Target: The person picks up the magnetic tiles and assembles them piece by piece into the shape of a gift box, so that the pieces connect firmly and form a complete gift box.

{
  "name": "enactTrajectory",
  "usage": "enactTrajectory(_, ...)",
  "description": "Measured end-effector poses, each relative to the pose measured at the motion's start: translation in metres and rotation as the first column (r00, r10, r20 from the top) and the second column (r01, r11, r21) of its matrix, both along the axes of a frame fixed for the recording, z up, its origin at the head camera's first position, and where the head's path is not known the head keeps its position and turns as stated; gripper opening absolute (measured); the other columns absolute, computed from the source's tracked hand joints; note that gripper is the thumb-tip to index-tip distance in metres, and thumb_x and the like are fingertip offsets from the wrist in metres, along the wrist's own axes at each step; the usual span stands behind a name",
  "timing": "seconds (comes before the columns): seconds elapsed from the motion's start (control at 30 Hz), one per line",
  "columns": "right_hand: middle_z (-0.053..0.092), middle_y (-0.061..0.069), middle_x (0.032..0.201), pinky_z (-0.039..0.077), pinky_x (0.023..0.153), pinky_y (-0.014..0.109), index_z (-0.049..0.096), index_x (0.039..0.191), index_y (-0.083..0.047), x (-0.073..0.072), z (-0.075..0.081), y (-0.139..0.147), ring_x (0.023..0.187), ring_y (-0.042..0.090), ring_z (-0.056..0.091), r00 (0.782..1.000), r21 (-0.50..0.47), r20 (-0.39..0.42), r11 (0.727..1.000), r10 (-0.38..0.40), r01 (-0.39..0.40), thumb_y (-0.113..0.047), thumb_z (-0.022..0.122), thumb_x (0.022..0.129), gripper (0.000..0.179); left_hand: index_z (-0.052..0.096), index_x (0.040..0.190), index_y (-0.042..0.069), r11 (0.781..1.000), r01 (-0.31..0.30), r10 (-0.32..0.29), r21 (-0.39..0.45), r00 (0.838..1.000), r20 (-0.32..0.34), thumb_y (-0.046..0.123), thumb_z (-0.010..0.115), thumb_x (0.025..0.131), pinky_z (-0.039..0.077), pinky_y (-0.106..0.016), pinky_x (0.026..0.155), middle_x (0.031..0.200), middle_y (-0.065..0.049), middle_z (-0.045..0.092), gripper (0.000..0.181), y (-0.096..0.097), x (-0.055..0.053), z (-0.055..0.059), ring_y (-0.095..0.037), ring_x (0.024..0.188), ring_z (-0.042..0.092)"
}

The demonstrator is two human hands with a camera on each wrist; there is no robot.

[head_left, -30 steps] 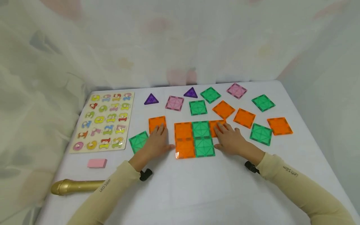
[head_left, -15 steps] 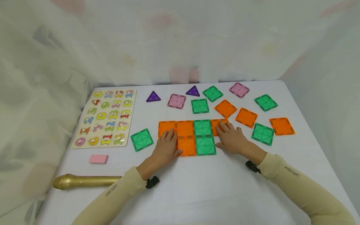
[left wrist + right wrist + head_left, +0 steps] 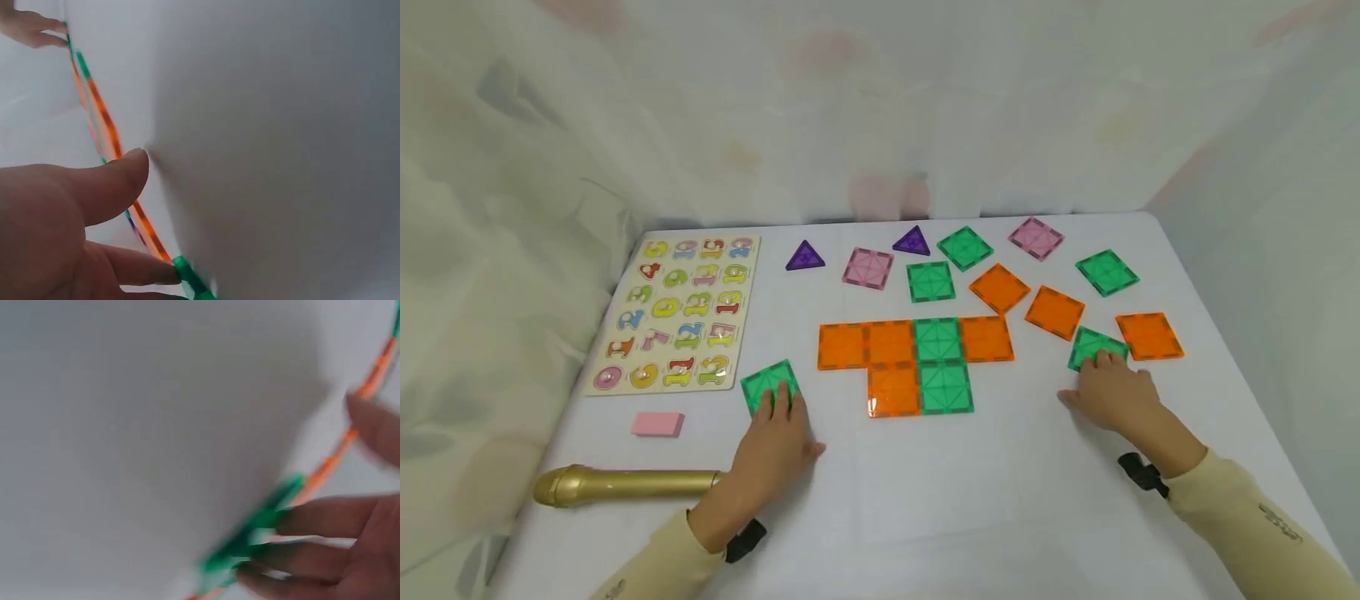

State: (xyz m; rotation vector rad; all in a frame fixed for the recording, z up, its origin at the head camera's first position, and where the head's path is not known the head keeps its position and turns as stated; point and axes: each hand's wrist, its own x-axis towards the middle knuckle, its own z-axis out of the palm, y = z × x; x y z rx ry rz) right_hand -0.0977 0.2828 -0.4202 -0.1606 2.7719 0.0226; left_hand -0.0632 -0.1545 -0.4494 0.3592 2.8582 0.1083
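In the head view my left hand [image 3: 775, 446] rests its outstretched fingertips on a green square magnetic tile [image 3: 766, 383] at the left; the thumb is spread away from it. My right hand [image 3: 1116, 392] lies with its fingertips over another green square tile [image 3: 1088, 343] at the right, hiding the near part of that tile. Between the hands sits a joined group of tiles: a row of orange [image 3: 842, 346], orange, green [image 3: 937, 340] and orange, with an orange and a green tile attached below its middle. The wrist views show the fingers touching each green tile's edge.
Behind the group lie loose green, orange, pink [image 3: 868, 268] and purple triangle tiles [image 3: 806, 257]. At the left are a number puzzle board [image 3: 673, 312], a pink block [image 3: 658, 424] and a gold microphone [image 3: 625, 486]. An orange tile [image 3: 1150, 336] lies beside the right hand.
My left hand pushed an orange tile against the row's left end, then moved left onto the green tile. My right hand left the row's right end for the green tile at the right.
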Motion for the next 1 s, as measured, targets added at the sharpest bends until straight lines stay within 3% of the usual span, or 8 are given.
enactTrajectory(0.13, 0.026, 0.043, 0.144, 0.039, 0.087, 0.073, 0.032, 0.138, 0.020, 0.021, -0.008, 0.009, 0.130, 0.058, 0.029, 0.999, -0.072, 0.050, 0.997, 0.018, -0.014, -0.040, 0.061, 0.092, 0.081, 0.047, 0.137, -0.007, 0.996, 0.076, -0.076, 0.040, 0.997, -0.003, 0.047, 0.071, 0.083, 0.037, -0.059, 0.104, 0.148, -0.030, 0.036, 0.080, 0.004, 0.028, 0.002, -0.050, 0.135, 0.034)
enactTrajectory(0.27, 0.035, 0.037, 0.143, 0.040, 0.086, 0.071, 0.040, 0.137, 0.014, 0.038, -0.005, -0.005, 0.129, 0.054, 0.037, 0.991, -0.101, 0.022, 0.986, 0.133, -0.130, -0.042, 0.063, 0.090, 0.077, 0.049, 0.136, -0.003, 0.984, 0.152, -0.154, 0.092, 0.988, 0.021, 0.043, 0.071, 0.084, 0.033, -0.059, 0.108, 0.150, -0.028, 0.034, 0.074, 0.016, 0.037, 0.006, -0.048, 0.137, 0.031)
enactTrajectory(0.4, 0.038, 0.030, 0.146, 0.041, 0.091, 0.067, 0.046, 0.138, 0.007, 0.048, 0.004, -0.035, 0.133, 0.047, 0.039, 0.964, -0.142, 0.055, 0.958, 0.260, -0.250, -0.044, 0.062, 0.090, 0.072, 0.050, 0.136, -0.002, 0.961, 0.258, -0.258, 0.104, 0.966, -0.016, 0.040, 0.070, 0.086, 0.030, -0.052, 0.112, 0.149, -0.027, 0.035, 0.068, 0.031, 0.032, 0.005, -0.047, 0.135, 0.034)
enactTrajectory(0.57, 0.039, 0.026, 0.148, 0.041, 0.096, 0.063, 0.048, 0.139, 0.002, 0.044, 0.003, -0.069, 0.135, 0.044, 0.038, 0.935, -0.200, 0.030, 0.918, 0.354, -0.342, -0.042, 0.062, 0.091, 0.066, 0.049, 0.136, -0.003, 0.942, 0.327, -0.322, 0.079, 0.945, -0.064, 0.038, 0.070, 0.086, 0.029, -0.051, 0.113, 0.148, -0.027, 0.038, 0.068, 0.049, 0.018, 0.003, -0.046, 0.134, 0.036)
enactTrajectory(0.77, 0.048, 0.029, 0.139, 0.046, 0.092, 0.059, 0.051, 0.136, 0.002, 0.031, -0.009, -0.087, 0.127, 0.046, 0.046, 0.940, -0.140, -0.087, 0.930, 0.329, -0.339, -0.040, 0.063, 0.091, 0.062, 0.048, 0.138, -0.003, 0.954, 0.283, -0.282, 0.101, 0.959, -0.023, 0.036, 0.070, 0.086, 0.029, -0.054, 0.113, 0.148, -0.027, 0.038, 0.068, 0.058, 0.007, 0.006, -0.047, 0.135, 0.035)
enactTrajectory(0.9, 0.052, 0.029, 0.135, 0.049, 0.089, 0.057, 0.054, 0.134, 0.001, 0.026, -0.010, -0.089, 0.123, 0.045, 0.050, 0.941, -0.123, -0.093, 0.934, 0.326, -0.335, -0.040, 0.064, 0.090, 0.060, 0.047, 0.140, 0.001, 0.961, 0.248, -0.252, 0.126, 0.968, 0.013, 0.037, 0.071, 0.086, 0.030, -0.056, 0.111, 0.152, -0.022, 0.034, 0.069, 0.056, 0.003, 0.006, -0.045, 0.137, 0.033)
enactTrajectory(1.0, 0.058, 0.024, 0.130, 0.052, 0.085, 0.052, 0.056, 0.132, 0.000, 0.016, -0.006, -0.089, 0.116, 0.041, 0.056, 0.957, -0.164, -0.062, 0.943, 0.283, -0.290, -0.039, 0.063, 0.091, 0.057, 0.050, 0.139, 0.003, 0.960, 0.244, -0.247, 0.140, 0.969, 0.005, 0.038, 0.072, 0.085, 0.034, -0.055, 0.109, 0.150, -0.020, 0.038, 0.067, 0.055, 0.000, 0.006, -0.043, 0.135, 0.036)
